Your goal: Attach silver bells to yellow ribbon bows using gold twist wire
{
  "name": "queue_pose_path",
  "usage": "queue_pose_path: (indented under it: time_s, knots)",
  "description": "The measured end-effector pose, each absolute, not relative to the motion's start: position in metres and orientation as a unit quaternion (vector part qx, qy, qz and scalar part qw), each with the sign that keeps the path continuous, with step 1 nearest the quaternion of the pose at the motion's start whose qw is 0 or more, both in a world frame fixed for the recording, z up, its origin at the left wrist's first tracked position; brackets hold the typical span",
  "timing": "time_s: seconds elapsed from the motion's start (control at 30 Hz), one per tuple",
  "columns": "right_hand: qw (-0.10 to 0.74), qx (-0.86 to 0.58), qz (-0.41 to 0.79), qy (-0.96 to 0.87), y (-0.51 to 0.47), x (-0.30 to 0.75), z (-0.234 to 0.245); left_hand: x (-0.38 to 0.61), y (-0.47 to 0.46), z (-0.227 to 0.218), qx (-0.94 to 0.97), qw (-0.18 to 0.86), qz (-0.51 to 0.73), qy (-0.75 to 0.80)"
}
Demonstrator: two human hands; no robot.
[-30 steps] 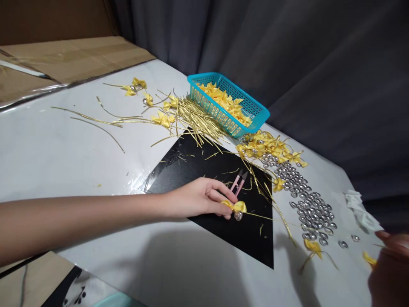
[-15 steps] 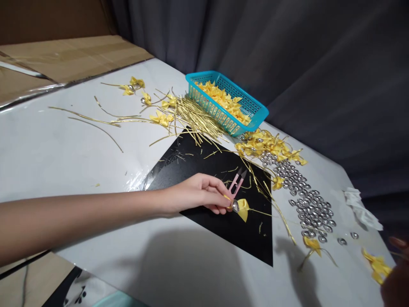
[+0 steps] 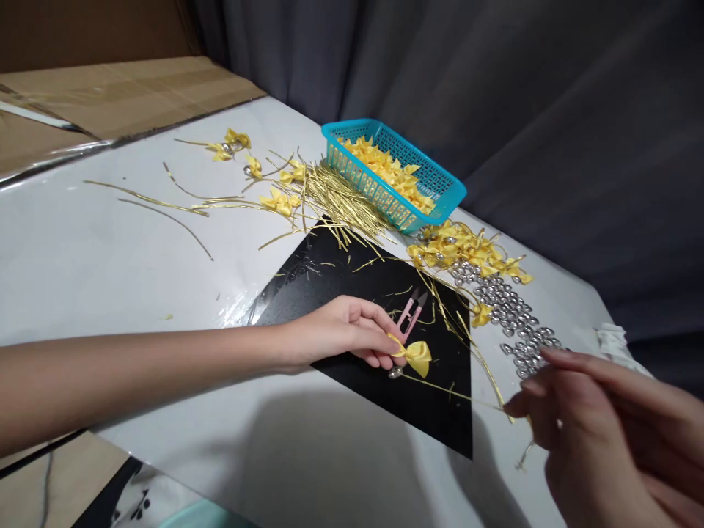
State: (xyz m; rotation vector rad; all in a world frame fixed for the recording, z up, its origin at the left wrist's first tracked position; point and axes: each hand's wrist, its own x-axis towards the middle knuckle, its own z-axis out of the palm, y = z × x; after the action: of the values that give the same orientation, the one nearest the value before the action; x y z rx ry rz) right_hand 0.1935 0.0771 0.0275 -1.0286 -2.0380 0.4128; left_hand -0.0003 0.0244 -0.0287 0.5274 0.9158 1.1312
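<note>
My left hand (image 3: 363, 334) is closed in a pinch on one side of a yellow ribbon bow (image 3: 416, 357), low over the black mat (image 3: 352, 293). Just below the bow, a shiny silver bead (image 3: 395, 372) sits beside my left fingertips. From there a thin gold cord (image 3: 445, 390) runs to the right, nearly straight, as far as the fingertips of my right hand (image 3: 599, 440). That hand is closed on the cord, its fingertips partly blurred. Pink thread snips (image 3: 408, 317) lie on the mat behind my left fingers.
A blue basket (image 3: 451, 205) of yellow bows stands at the back, beside a bundle of gold cords (image 3: 344, 198). Right of it are a heap of beaded bows (image 3: 467, 246) and many silver beads (image 3: 511, 304). Loose cords (image 3: 146, 196) lie at left; a dark curtain (image 3: 522, 110) hangs behind.
My right hand has come in from the right edge towards the middle. The bead has dropped from in front of the bow to below it, and the cord now stretches lower.
</note>
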Motion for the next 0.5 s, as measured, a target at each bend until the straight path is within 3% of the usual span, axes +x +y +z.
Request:
queue_pose_path:
  time_s: [0.3, 0.5]
  knots:
    - [0.395, -0.450, 0.236, -0.765, 0.065, 0.185, 0.026, 0.000, 0.024, -0.026, 0.249, 0.702, 0.515, 0.424]
    - [0.332, -0.469, 0.159, -0.803, 0.059, 0.187, 0.025, 0.001, 0.024, -0.031, 0.250, 0.694, 0.525, 0.424]
